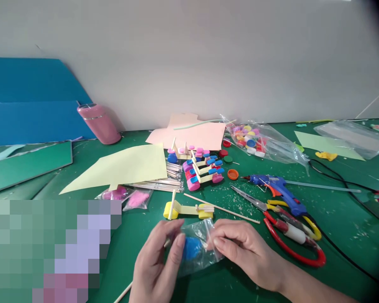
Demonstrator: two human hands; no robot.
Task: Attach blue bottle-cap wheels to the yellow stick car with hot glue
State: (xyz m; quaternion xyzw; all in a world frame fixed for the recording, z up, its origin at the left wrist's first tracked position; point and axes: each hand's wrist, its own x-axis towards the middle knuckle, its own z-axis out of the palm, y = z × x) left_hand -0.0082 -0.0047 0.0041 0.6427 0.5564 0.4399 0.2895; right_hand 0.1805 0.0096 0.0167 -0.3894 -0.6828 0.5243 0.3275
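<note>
A small clear zip bag (205,261) with a soft-looking blue lump (192,247) inside is held between my two hands near the front of the table. My left hand (158,263) grips its left side, thumb and fingers closed. At the zip end, my right hand (244,248) pinches the bag between thumb and fingertips. Just beyond the bag stands a little car-like model (186,210) made of craft sticks, with yellow wheels. A thin wooden stick (222,208) lies behind my right hand.
Scissors (290,229) with red and yellow handles and a blue glue gun (276,191) lie to the right. More small stick models (204,168), a yellow sheet (123,168) and a bag of bottle caps (255,139) sit farther back. A pink tumbler (99,124) leans against the wall.
</note>
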